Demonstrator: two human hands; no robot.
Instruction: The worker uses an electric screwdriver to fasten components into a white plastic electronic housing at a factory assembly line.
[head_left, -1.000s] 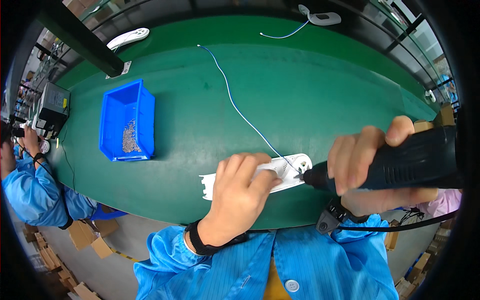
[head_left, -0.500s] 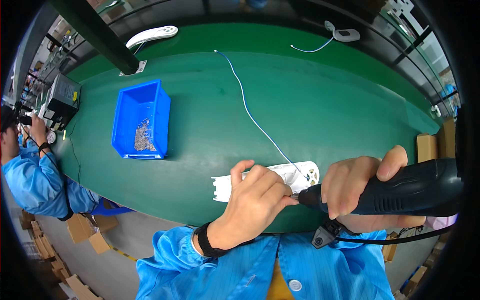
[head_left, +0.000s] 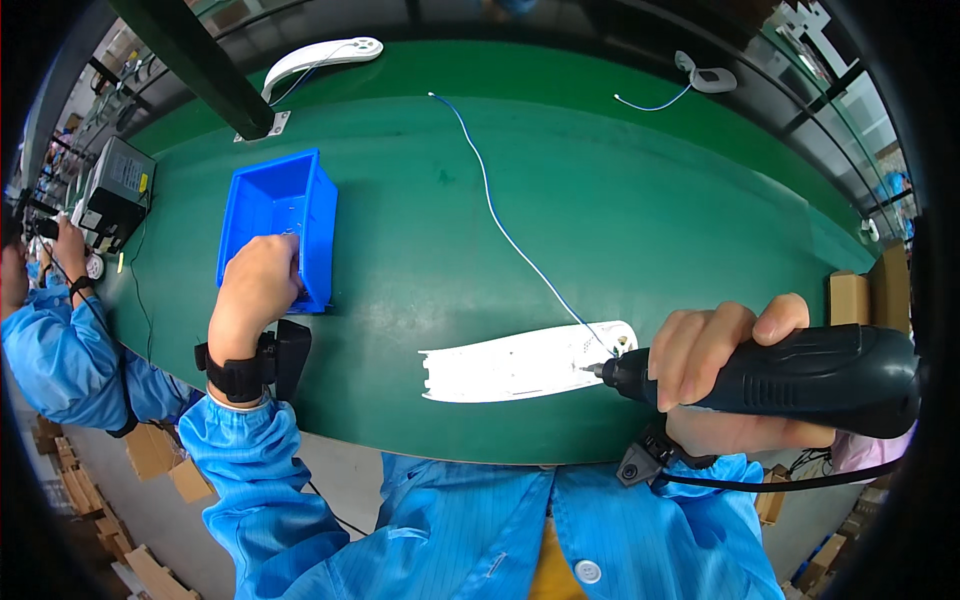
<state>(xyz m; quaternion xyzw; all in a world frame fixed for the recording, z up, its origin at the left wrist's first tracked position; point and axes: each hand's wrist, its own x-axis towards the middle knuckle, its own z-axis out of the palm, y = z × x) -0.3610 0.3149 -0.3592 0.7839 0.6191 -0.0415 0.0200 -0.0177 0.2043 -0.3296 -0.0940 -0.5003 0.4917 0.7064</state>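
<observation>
My right hand (head_left: 715,370) is wrapped round a black electric screwdriver (head_left: 800,380) with a cable, held level. Its bit (head_left: 592,369) points left, over the right end of a long white plastic housing (head_left: 500,367) that lies flat near the table edge. Whether the bit touches the housing I cannot tell. A thin blue-and-white cable (head_left: 497,222) runs from the housing's right end toward the back. My left hand (head_left: 258,285) reaches into a blue plastic bin (head_left: 320,220), its fingers curled down. The fingertips are hidden, and the hand covers most of the small metal screws inside.
A green mat (head_left: 420,250) covers the table. Another white housing (head_left: 325,52) with a cable lies at the back left, a smaller white part (head_left: 712,79) at the back right. A dark post (head_left: 195,65) stands behind the bin. At far left a co-worker's blue sleeve (head_left: 60,340) shows.
My left hand has left the housing by the screwdriver bit and moved left into the blue bin. The right hand keeps its hold on the screwdriver at nearly the same spot.
</observation>
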